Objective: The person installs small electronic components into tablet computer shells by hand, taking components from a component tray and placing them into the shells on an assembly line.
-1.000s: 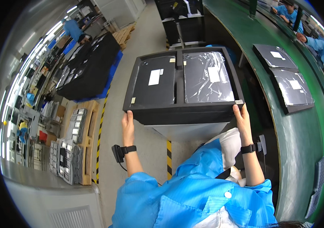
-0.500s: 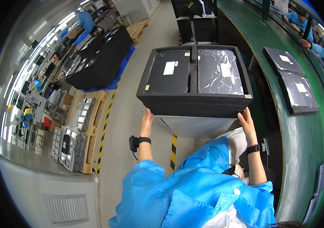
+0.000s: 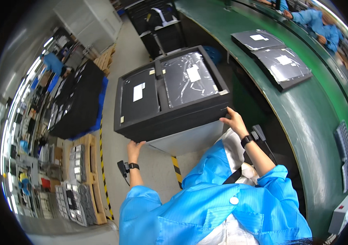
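Black foam trays (image 3: 174, 121) are stacked in front of me on a light grey cart or box (image 3: 190, 139). Two recesses in the top tray each hold a flat dark panel: the left panel (image 3: 139, 106) and the right panel (image 3: 182, 85), wrapped in shiny transparent film. Both carry white labels. At the near left corner, my left hand (image 3: 134, 151) grips the stack's lower edge, its fingertips partly hidden. My right hand (image 3: 234, 121) holds the near right corner, thumb and fingers bent around the foam edge. Each wrist wears a black strap with a small device.
Along the right runs a green workbench (image 3: 288, 106) bearing two wrapped panels on foam (image 3: 282, 61). People in blue sit beyond it. Left of a striped floor line stand a wooden pallet (image 3: 94, 175) and a black stack on a blue pallet (image 3: 80, 102). Dark equipment (image 3: 157, 24) stands ahead.
My view has turned to the right, so the trays and bench appear farther left and tilted. Both hands stay at the tray corners.
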`<state>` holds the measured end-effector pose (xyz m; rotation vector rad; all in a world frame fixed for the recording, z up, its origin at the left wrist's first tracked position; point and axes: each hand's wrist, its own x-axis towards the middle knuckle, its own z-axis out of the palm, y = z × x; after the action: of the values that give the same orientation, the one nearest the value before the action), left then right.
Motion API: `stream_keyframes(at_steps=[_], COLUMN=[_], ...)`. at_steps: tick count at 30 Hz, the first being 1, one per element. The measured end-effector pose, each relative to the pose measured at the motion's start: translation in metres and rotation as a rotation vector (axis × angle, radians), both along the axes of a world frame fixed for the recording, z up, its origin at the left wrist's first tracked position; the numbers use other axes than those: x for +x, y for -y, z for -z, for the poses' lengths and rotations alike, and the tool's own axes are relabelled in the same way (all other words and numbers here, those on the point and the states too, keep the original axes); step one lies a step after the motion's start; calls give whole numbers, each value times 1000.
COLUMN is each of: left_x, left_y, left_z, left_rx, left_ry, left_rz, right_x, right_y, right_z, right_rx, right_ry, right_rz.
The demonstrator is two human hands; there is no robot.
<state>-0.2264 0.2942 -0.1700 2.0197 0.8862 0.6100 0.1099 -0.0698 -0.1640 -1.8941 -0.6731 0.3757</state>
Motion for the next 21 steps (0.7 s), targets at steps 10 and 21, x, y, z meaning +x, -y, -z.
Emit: stream_keyframes(at_steps=[10,21], left_x=[-11,-11], left_y=[-5,-12], left_z=[-9,6], left_rx=[100,-100], left_ry=[-204,50], left_rz=[-127,-67], right_x=[-12,-13], right_y=[-11,-6], right_z=[-22,-15], right_rx=[-110,-94], right_ry=[379,285], right_rz=[114,119])
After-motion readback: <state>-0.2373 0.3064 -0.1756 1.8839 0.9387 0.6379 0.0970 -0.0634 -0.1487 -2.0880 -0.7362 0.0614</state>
